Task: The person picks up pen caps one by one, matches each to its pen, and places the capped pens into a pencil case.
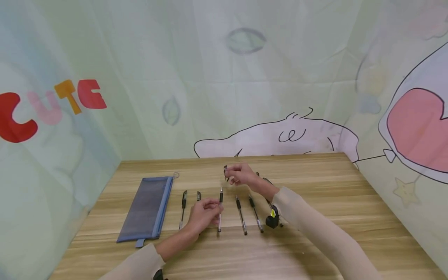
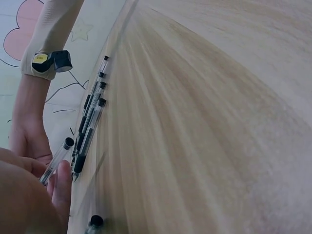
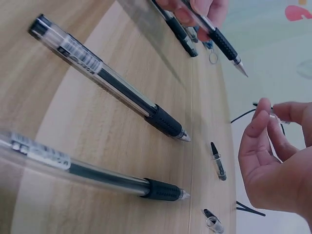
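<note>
**Bare pen and loose cap, held end to end**

Your left hand [image 1: 204, 214] pinches an uncapped pen [image 3: 220, 41] between thumb and fingers, behind its ribbed black grip. The hold leaves the nib exposed and pointing away from you, probably so that nothing covers the end nearest the cap. Your right hand [image 3: 275, 161] pinches a clear cap [image 3: 277, 118] between thumb and fingertips, just beyond the nib and apart from it; the small grip suits so short a part.

To the right on the worktop [image 1: 315, 175], two bare pens [image 1: 241, 216] [image 1: 256, 214] lie side by side, nibs away from you, an arrangement that likely keeps each easy to pick up. Beyond their nibs rest two loose caps [image 3: 219, 165] [image 3: 214, 224], with no pen in either. To the left lie two seemingly capped pens [image 1: 183, 208] [image 1: 198, 195], the nearer one partly behind your left hand.

Farther left, a blue mesh pouch [image 1: 145, 206] lies flat, a ring [image 1: 176, 175] at its far corner. No contents show through; whether its zip is closed, you cannot tell.
</note>
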Demonstrator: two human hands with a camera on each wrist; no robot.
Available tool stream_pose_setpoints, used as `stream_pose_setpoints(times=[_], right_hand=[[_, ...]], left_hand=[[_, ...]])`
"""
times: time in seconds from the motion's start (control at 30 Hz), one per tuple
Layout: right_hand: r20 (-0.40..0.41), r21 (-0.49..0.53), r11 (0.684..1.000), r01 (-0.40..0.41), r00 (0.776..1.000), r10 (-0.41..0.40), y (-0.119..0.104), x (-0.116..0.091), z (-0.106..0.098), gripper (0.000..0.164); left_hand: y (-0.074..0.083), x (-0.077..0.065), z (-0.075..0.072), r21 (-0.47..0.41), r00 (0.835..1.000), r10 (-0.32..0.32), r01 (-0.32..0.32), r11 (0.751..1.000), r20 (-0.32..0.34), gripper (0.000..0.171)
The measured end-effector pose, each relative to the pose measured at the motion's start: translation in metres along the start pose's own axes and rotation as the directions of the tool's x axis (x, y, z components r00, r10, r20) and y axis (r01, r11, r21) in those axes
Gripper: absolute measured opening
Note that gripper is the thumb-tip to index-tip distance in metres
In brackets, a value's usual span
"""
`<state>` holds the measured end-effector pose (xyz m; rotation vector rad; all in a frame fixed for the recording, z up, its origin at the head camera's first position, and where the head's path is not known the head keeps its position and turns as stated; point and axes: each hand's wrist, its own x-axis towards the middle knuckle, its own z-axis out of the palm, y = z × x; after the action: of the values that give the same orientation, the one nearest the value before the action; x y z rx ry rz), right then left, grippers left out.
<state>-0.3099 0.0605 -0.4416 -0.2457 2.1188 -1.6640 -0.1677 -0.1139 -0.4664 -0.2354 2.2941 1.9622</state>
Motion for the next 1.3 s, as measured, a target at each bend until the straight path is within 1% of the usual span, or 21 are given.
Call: stream_pose_setpoints(times=[0.27,0.47,0.57,0.7,0.9,1.07,1.3], right_hand=[[0.093,0.002,1.000,0.013,0.996,-0.013,0.001,-0.011,-0.005,0.029],[0.159,-0.001,0.999,0.037,0.987,-0.036,0.002,-0.018,-0.005,0.030],[0.161,-0.003,0.999,0.040,0.986,-0.039,0.003,-0.020,-0.004,0.033],[0.156,-0.020,0.999,0.041,0.987,-0.038,0.003,-0.021,-0.005,0.031],[0.165,-0.053,0.998,0.038,0.986,-0.029,0.006,-0.022,-0.005,0.027],[0.186,-0.054,0.998,0.032,0.982,-0.021,0.007,-0.022,-0.005,0.027],[0.182,-0.046,0.999,0.026,0.983,-0.017,0.009,-0.021,-0.006,0.027]], left_hand=[[0.001,0.001,-0.001,-0.012,1.000,-0.002,0.002,1.000,0.017,0.028],[0.002,0.000,0.000,-0.013,1.000,0.001,-0.001,1.000,0.013,0.026],[0.002,0.000,0.001,-0.015,1.000,0.007,-0.007,1.000,0.009,0.026],[0.003,-0.002,0.003,-0.015,1.000,0.018,-0.018,1.000,0.006,0.027],[0.004,0.000,0.003,-0.011,1.000,0.004,-0.004,1.000,0.014,0.028],[0.004,0.000,0.003,-0.015,1.000,0.006,-0.006,1.000,0.014,0.028],[0.001,0.000,0.006,-0.014,1.000,0.017,-0.017,1.000,0.008,0.029]])
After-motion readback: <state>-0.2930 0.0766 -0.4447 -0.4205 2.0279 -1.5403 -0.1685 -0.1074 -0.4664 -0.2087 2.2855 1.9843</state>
